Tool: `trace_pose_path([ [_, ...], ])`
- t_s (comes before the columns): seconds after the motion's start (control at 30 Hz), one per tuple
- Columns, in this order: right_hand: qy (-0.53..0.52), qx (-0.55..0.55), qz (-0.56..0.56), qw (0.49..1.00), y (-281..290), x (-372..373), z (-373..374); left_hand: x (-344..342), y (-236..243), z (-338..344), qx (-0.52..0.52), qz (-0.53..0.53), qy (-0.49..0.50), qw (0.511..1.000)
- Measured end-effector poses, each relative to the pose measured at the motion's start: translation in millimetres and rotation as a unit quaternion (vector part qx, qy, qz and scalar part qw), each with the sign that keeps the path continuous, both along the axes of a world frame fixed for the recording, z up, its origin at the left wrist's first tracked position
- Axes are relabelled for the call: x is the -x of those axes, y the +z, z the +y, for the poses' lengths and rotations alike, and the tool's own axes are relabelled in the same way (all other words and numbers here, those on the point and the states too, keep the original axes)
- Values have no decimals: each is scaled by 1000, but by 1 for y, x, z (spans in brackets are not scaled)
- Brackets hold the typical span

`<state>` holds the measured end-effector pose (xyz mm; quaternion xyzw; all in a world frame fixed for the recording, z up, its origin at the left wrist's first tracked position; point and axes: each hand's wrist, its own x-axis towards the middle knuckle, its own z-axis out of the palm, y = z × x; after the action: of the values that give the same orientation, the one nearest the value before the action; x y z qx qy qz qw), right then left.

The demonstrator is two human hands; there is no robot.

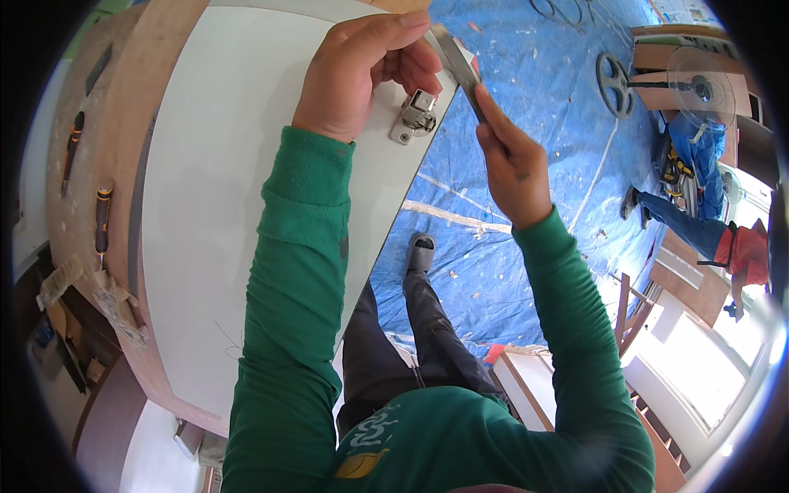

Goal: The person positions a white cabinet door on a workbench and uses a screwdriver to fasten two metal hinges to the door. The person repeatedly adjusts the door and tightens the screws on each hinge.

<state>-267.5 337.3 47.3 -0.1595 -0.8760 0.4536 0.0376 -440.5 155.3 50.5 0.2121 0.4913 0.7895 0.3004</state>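
A white panel [214, 181] lies under my left arm, with a metal cabinet hinge [417, 117] mounted near its right edge. Just above the hinge is my left hand [362, 70], its fingers loosely curled and apart from the outstretched thumb. My right hand [516, 168] is closed round the lower end of a long, flat grey metal bar [460, 72], file-like in shape, though its exact kind is unclear. The bar's upper end comes close to my left fingertips; whether they touch it I cannot tell. It slants over the panel's corner.
Two screwdrivers [102, 222] lie on the wooden surface [78, 197] left of the panel. Blue sheeting [534, 49] covers the floor at right. Beyond stand a fan [699, 86] and power tools [678, 172]. A person in red [746, 255] is at far right.
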Motion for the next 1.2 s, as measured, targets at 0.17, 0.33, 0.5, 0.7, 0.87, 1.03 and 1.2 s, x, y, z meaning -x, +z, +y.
trace_pose_path([
  [0.17,11,24,25,999,-5,-37,-13,-2,3,-2,13,-5,8,1000],
  [0.33,3,43,35,998,-1,1,-2,-2,1,0,15,-2,12,1000],
  [0.5,25,-5,74,997,-3,-30,-14,0,0,-6,1,-6,4,1000],
  [0.7,-15,45,92,995,-7,11,-1,0,2,1,-26,-1,-12,1000],
  [0.87,8,6,50,999,-4,-29,-15,1,1,-6,-21,5,-7,1000],
  [1.03,4,6,83,997,-12,8,1,-3,5,1,-7,-1,2,1000],
  [1.2,36,-14,60,997,-1,-23,-14,-4,9,-5,19,5,10,1000],
])
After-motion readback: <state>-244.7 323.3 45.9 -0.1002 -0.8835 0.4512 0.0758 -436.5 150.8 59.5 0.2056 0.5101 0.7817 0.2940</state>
